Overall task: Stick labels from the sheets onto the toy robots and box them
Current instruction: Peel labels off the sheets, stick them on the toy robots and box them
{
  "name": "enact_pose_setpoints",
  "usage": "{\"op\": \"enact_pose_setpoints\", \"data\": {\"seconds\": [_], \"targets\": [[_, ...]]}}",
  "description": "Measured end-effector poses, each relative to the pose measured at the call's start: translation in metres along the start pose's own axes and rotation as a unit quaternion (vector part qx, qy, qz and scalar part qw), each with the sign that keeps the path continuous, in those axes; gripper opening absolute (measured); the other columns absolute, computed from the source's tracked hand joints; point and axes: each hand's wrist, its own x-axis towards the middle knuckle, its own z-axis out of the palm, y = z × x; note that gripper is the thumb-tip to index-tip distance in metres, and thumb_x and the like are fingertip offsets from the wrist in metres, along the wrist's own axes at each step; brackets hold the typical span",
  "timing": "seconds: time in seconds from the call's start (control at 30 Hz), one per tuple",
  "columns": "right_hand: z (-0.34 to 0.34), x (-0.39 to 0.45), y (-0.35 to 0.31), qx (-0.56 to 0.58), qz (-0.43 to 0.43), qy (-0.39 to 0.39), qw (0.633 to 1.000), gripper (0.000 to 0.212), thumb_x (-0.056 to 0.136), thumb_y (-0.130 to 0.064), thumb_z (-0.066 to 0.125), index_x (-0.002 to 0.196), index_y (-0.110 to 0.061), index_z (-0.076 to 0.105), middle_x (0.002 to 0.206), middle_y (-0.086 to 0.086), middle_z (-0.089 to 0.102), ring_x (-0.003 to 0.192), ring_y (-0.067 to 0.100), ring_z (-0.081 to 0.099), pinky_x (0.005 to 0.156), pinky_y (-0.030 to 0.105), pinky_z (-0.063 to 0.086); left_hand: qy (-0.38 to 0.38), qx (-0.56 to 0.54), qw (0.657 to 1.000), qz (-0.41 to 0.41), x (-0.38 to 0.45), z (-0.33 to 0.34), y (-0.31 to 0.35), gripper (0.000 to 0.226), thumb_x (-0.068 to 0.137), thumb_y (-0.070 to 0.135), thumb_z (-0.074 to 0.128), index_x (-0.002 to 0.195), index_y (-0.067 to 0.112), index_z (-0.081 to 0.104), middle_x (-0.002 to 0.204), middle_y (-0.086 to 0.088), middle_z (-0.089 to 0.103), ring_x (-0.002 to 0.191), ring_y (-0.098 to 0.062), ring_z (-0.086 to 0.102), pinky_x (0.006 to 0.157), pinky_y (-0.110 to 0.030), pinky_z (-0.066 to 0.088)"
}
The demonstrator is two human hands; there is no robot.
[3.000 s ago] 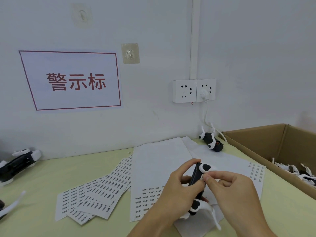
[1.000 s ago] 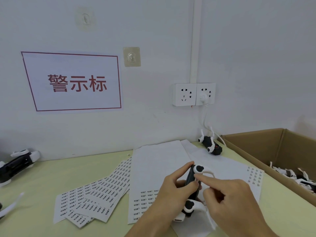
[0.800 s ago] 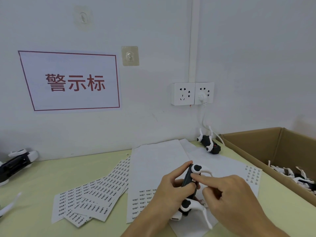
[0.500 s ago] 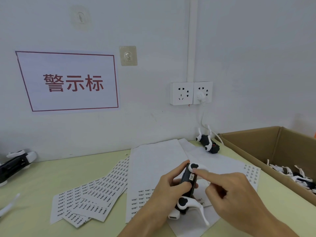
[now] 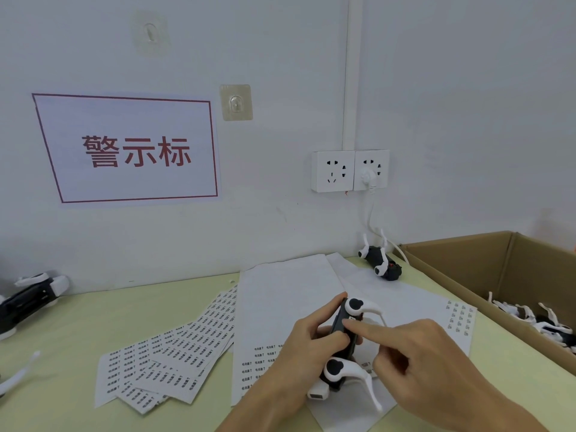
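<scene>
The left hand [image 5: 307, 350] grips a black-and-white toy robot [image 5: 344, 341], its fingers and thumb curled round the black body, holding it just above the label sheets [image 5: 290, 307] and well left of the cardboard box [image 5: 467, 275]. The right hand [image 5: 417, 360] has its forefinger stretched out, the tip pressing on the robot's dark side, while its other fingers are curled in and hold nothing. A small pale patch shows under that fingertip; it may be the label, though it is too small to be sure.

This looks like the sticking step: a label being rubbed down onto the toy. The next move should call for lifting the forefinger off, checking the label lies flat, then carrying the toy rightward and setting it in the box, where other robots [image 5: 536, 322] already lie.

Left of the box, near the wall, another robot [image 5: 380, 263] lies on the surface [image 5: 78, 332]. Farther left a fan of printed sheets [image 5: 174, 357] is spread, and one more toy [image 5: 28, 297] sits at the far edge.
</scene>
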Motion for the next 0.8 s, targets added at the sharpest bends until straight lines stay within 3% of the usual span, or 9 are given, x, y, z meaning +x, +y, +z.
{"op": "enact_pose_setpoints", "data": {"seconds": [0.3,0.47,0.57,0.7,0.8], "targets": [[0.009,0.003,0.002,0.000,0.038,0.047,0.998,0.050,0.073,-0.014,0.055,0.112,-0.036,0.076,0.038,-0.014,0.024,0.040,0.009,0.033,0.045,0.012,0.015,0.006,0.000,1.000,-0.002,0.001,0.001,0.000,0.065,0.070,0.026,0.064,0.132,0.046,0.058,0.098,-0.008,0.076,0.076,-0.019,0.064,0.076,-0.030,0.050],[0.009,0.001,0.010,0.001,0.057,0.042,0.997,0.038,0.078,-0.019,0.046,0.094,-0.017,0.080,0.042,-0.002,0.038,0.041,0.012,0.034,0.043,0.014,0.023,0.025,-0.013,1.000,0.000,0.001,-0.001,0.000,0.066,0.068,0.029,0.065,0.131,0.047,0.058,0.101,-0.011,0.076,0.080,-0.024,0.065,0.081,-0.037,0.052],[0.007,0.000,0.011,0.024,0.059,0.048,0.997,0.037,0.076,-0.014,0.054,0.100,-0.021,0.081,0.038,-0.016,0.035,0.041,0.007,0.041,0.045,0.008,0.029,0.035,-0.017,0.999,-0.001,0.001,-0.002,-0.001,0.063,0.073,0.023,0.060,0.131,0.047,0.059,0.100,-0.012,0.076,0.082,-0.026,0.065,0.082,-0.037,0.052],[0.004,0.000,0.006,0.007,0.031,0.045,0.998,0.048,0.075,-0.010,0.057,0.114,-0.031,0.076,0.042,-0.010,0.037,0.041,0.009,0.036,0.043,0.012,0.021,0.037,-0.016,0.999,0.002,0.001,-0.001,-0.001,0.064,0.073,0.024,0.061,0.133,0.046,0.058,0.103,-0.013,0.076,0.087,-0.026,0.066,0.090,-0.043,0.052],[0.005,0.000,0.005,-0.007,0.020,0.024,0.999,0.059,0.078,-0.014,0.055,0.129,-0.043,0.064,0.044,-0.009,0.035,0.044,0.011,0.036,0.045,0.015,0.021,0.032,-0.012,0.999,0.004,0.001,-0.001,-0.001,0.066,0.072,0.023,0.061,0.134,0.045,0.056,0.101,-0.013,0.076,0.085,-0.023,0.066,0.086,-0.038,0.052]]}}
